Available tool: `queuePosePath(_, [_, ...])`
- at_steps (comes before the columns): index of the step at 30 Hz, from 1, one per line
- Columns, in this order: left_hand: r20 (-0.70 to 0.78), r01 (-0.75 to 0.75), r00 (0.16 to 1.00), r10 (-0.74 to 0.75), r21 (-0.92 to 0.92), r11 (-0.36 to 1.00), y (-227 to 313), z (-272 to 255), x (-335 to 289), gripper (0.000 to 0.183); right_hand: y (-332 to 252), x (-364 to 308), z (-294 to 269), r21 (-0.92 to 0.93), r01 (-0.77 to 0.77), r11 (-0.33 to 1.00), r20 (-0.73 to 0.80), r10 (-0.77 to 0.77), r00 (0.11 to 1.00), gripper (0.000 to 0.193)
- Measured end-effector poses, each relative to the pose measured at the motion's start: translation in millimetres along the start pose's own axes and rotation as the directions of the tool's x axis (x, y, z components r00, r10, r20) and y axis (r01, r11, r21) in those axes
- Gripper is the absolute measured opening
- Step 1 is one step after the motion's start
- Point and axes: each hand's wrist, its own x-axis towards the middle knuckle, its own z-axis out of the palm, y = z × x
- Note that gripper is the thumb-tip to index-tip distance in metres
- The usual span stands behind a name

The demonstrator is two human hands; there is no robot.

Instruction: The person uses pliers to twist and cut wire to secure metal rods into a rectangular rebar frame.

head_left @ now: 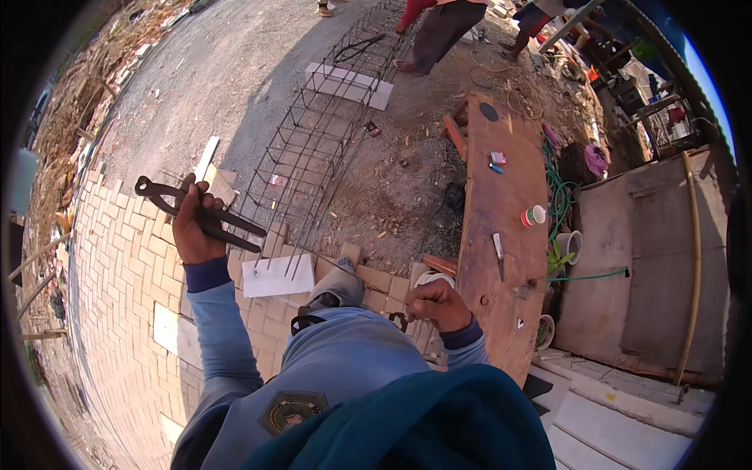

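While the rebar cage [319, 113] stretches ahead of me, a wooden table [501, 196] bearing a cup [534, 215] and a knife [498, 247] stands at my right. Outdoors, pale pavers [133, 258] meet bare dirt [407, 180]. My left hand [196, 225] is clamped around dark pincers [227, 218], left of the cage; my right hand [440, 305] curls, its contents unclear.

The grips of the dark pincers [163, 192] are partly covered by the left hand [196, 227]. What, if anything, is pinched in the right hand [440, 305] cannot be made out. The far end of the steel cage [301, 149] is cut off by the upper edge, as are the upper bodies of a co-worker [448, 31] and a second person [536, 22]. The desk's [501, 211] near end is partly hidden by teal cloth [415, 427].
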Motion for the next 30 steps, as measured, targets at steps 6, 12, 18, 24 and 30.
queuePosePath(6, [-0.042,-0.294,0.951,0.306,0.183,0.938,20.9,14.9,41.0,0.061,-59.3,73.3,-47.0,-0.34,-0.077,0.937,-0.17,0.019,0.985,0.029])
queuePosePath(12, [-0.179,-0.461,0.816,0.55,0.373,0.805,40.6,12.3,53.9,0.06,-91.5,158.0,-73.9,-0.505,-0.024,0.863,-0.03,0.01,1.0,0.027])
queuePosePath(18, [-0.392,-0.466,0.694,0.604,0.395,0.792,31.6,-24.5,35.3,0.047,-111.7,255.6,-100.1,-0.713,0.331,0.618,0.125,-0.353,0.927,0.017])
queuePosePath(24, [-0.548,-0.49,0.467,0.694,0.492,0.719,-30.0,-10.9,31.8,0.043,-117.5,341.6,-159.7,-0.671,0.5,0.547,0.344,-0.368,0.864,0.012])
queuePosePath(30, [-0.685,-0.426,0.324,0.653,0.51,0.747,-107.4,32.9,48.0,0.039,-133.5,398.4,-236.6,-0.633,0.554,0.541,0.555,-0.182,0.812,0.012])
